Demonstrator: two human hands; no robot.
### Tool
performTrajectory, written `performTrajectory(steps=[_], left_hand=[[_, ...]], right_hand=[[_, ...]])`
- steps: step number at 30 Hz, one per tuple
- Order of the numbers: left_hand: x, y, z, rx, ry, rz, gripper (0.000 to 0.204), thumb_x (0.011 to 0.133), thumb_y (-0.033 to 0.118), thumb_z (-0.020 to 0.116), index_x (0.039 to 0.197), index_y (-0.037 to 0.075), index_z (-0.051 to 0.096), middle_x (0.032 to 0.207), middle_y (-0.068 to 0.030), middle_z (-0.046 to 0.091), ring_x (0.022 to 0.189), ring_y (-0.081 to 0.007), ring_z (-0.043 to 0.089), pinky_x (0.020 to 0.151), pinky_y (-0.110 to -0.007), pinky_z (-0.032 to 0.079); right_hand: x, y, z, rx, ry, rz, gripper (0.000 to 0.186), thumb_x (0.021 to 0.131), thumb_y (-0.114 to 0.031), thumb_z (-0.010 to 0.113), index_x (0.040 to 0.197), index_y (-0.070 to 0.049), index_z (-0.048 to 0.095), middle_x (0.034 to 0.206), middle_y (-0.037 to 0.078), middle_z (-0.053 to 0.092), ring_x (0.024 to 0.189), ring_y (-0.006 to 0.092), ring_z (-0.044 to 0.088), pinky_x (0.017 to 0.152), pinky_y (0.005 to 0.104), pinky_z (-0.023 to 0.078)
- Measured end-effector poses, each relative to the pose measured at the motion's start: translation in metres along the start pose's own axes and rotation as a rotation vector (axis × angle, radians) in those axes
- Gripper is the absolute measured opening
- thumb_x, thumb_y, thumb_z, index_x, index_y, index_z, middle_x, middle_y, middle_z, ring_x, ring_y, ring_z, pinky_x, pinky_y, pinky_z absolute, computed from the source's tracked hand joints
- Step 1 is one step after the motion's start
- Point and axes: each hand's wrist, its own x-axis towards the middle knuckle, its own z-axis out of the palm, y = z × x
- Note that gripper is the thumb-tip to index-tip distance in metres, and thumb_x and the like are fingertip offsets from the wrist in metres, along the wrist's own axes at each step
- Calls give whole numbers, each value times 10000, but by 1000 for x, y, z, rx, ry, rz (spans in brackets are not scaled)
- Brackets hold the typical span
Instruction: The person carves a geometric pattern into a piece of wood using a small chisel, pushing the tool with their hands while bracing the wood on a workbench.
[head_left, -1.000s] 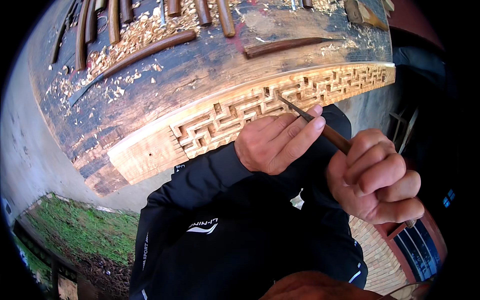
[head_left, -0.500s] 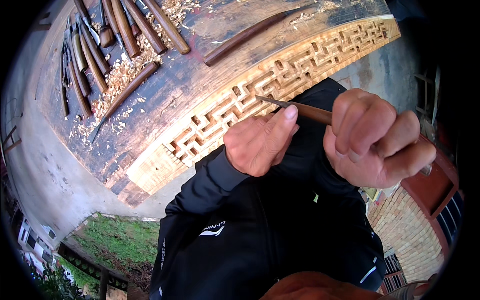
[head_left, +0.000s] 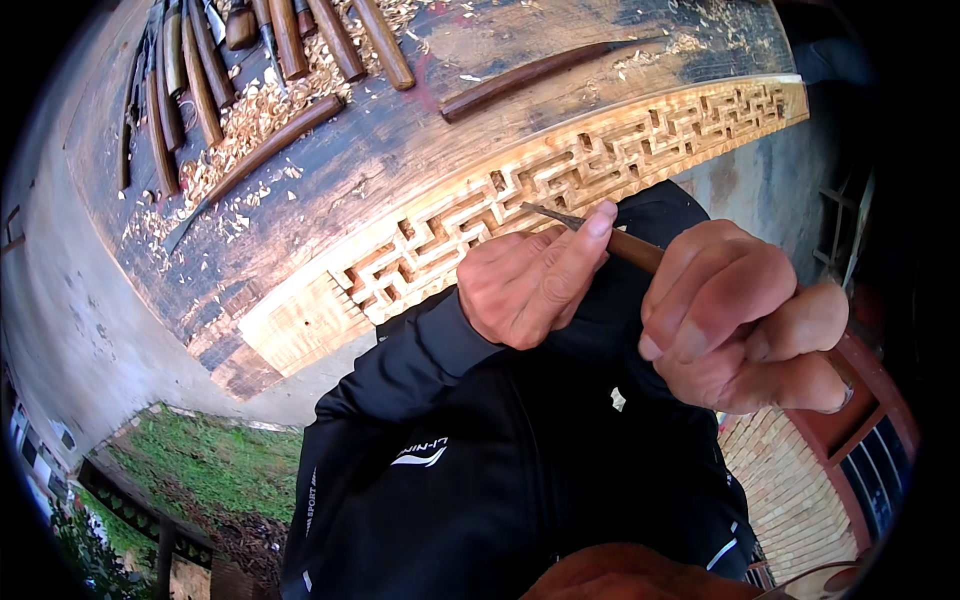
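Wooden fretwork panel (head_left: 560,180) (pale), right hand (head_left: 740,330) gripping chisel (head_left: 600,232), left hand (head_left: 530,285) steadying its blade.

tools (head_left: 290,40) crowd far bench, near bench (head_left: 330,200) open

Both hands, left (head_left: 525,285) and right (head_left: 740,330), grip a chisel (head_left: 600,232) against the carved fretwork board (head_left: 560,180).
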Motion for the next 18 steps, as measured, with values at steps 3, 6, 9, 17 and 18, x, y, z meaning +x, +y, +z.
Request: performTrajectory(steps=[3, 6, 9, 17, 18], left_hand=[[1, -1, 0, -66, -18, 8, 669, 812, -95, 811, 1440, -118, 580, 1196, -202, 794, 691, -194, 755, 537, -279, 532], [-2, -1, -3, -98, -46, -6, 726, 796, -119, 811, 1469, -130, 539, 1256, -222, 783, 731, -213, 782, 555, -275, 540], [-7, -4, -6, -59, -6, -12, 694, 780, -65, 773, 1443, -132, 576, 1215, -220, 786, 753, -207, 773, 577, -277, 546], [-9, -5, 3, -39, 116, -13, 658, 762, 21, 694, 1396, -139, 633, 1119, -223, 790, 780, -217, 758, 622, -298, 566], [-9, -4, 3, -39, 122, -15, 655, 764, 18, 696, 1396, -141, 632, 1114, -222, 790, 780, -217, 758, 625, -299, 567]], right_hand=[[7, -8, 0, -87, -64, 42, 530, 1144, -625, 348, 901, -158, 402, 777, 68, 613, 451, 118, 542, 450, 205, 423], [8, -12, 6, -137, -30, 81, 525, 1153, -609, 344, 881, -164, 404, 741, 55, 596, 434, 104, 499, 450, 206, 384], [5, -3, 18, -152, 40, 91, 502, 1168, -564, 345, 867, -166, 400, 721, 49, 579, 426, 95, 471, 438, 204, 368], [9, 2, 33, -235, 66, 96, 368, 1175, -407, 419, 884, -183, 396, 743, 42, 543, 435, 79, 443, 424, 195, 360], [8, 2, 34, -241, 72, 90, 356, 1173, -394, 426, 886, -185, 395, 745, 41, 540, 437, 77, 441, 424, 193, 361]])
